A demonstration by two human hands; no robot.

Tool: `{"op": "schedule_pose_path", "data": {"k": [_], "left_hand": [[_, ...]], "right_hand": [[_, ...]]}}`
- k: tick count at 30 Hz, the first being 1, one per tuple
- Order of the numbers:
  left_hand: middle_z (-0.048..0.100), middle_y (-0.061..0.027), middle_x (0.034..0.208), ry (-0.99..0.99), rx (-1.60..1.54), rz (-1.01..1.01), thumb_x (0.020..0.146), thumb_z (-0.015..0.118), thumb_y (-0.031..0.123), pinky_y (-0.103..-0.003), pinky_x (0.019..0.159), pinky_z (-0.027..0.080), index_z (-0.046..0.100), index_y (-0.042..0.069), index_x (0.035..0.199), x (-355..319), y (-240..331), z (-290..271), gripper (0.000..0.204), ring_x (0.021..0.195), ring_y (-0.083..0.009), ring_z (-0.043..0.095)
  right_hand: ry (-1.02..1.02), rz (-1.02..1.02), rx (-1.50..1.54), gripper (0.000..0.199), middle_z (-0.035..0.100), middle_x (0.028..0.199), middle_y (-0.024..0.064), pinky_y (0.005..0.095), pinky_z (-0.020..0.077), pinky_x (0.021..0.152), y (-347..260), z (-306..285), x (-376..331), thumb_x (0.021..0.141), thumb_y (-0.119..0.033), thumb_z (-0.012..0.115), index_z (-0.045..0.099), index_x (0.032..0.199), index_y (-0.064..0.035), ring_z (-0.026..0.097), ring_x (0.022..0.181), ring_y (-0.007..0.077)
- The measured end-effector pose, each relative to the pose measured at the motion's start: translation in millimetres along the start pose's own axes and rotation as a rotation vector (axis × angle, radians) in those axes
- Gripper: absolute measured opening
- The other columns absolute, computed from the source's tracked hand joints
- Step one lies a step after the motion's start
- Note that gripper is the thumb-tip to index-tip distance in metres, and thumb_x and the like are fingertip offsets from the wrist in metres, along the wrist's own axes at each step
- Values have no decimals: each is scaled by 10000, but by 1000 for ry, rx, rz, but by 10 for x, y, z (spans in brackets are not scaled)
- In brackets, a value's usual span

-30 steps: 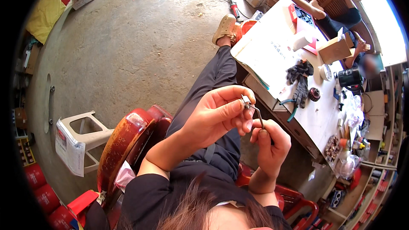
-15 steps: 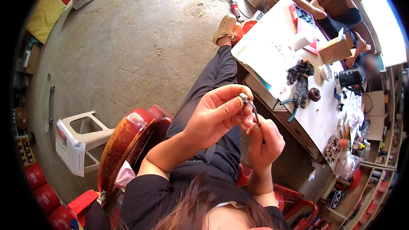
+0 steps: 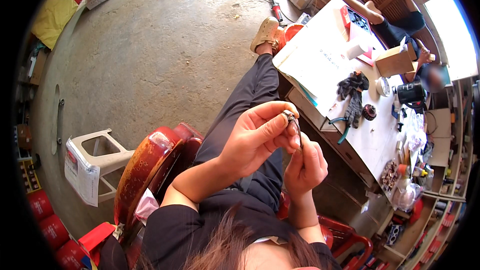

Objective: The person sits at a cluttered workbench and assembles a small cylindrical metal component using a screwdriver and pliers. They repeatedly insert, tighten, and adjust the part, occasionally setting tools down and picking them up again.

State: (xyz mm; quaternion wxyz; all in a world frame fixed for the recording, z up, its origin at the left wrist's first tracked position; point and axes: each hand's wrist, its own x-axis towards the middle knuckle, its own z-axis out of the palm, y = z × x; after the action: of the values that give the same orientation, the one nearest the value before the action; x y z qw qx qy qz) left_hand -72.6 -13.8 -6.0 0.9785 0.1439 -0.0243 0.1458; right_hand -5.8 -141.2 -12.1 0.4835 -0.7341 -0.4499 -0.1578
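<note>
Concrete floor [image 3: 140, 65] beyond, metal piece [image 3: 288, 114] and thin rod [image 3: 299, 134] in both hands [image 3: 261, 132].

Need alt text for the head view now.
The left hand pinches a small metal fitting; the right hand holds a slim dark rod running to it. A cluttered white table stands right, a beige stool left.

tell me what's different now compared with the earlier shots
The right hand has shifted left, toward the left hand, bringing along its end of the thin dark rod. Nothing was let go. The small metal part stays pinched in the left hand; the dark gloves lie unmoved.
</note>
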Motion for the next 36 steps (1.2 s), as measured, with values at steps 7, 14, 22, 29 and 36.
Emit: {"op": "schedule_pose_path", "data": {"k": [7,14,22,29,36], "left_hand": [[616,-69,877,101,112,-7,970,538,168,-269,673,483,546,-6,1151,-12,-26,69,251,747,-155,605],[614,-83,910,65,-24,-30,974,522,110,-268,716,518,541,-12,1158,-46,-112,62,222,796,-150,616],[604,-80,897,-30,-94,-67,976,526,133,-264,672,504,535,-9,1158,6,-81,61,232,760,-144,603],[564,-50,834,16,15,-43,965,550,201,-238,595,452,538,1,1129,1,-42,128,259,698,-134,570],[551,-45,804,33,68,-33,961,559,222,-231,569,439,536,-9,1118,-1,-37,157,280,677,-135,559]], "right_hand": [[31,-5,-53,255,635,741,113,288,494,517,20,39,-42,786,53,620,659,1036,18,621,570,218],[9,123,17,216,612,758,76,239,456,588,-13,44,32,953,-91,487,626,1028,57,568,637,127],[-23,386,364,265,625,722,84,235,472,569,-111,-138,-25,868,64,477,642,1073,34,603,606,130],[-117,321,300,274,620,705,94,235,469,537,-108,-230,-25,866,78,491,627,1101,41,592,586,130],[-129,281,301,285,601,673,85,225,449,525,-105,-258,-10,858,86,504,628,1110,39,572,567,122]]}}
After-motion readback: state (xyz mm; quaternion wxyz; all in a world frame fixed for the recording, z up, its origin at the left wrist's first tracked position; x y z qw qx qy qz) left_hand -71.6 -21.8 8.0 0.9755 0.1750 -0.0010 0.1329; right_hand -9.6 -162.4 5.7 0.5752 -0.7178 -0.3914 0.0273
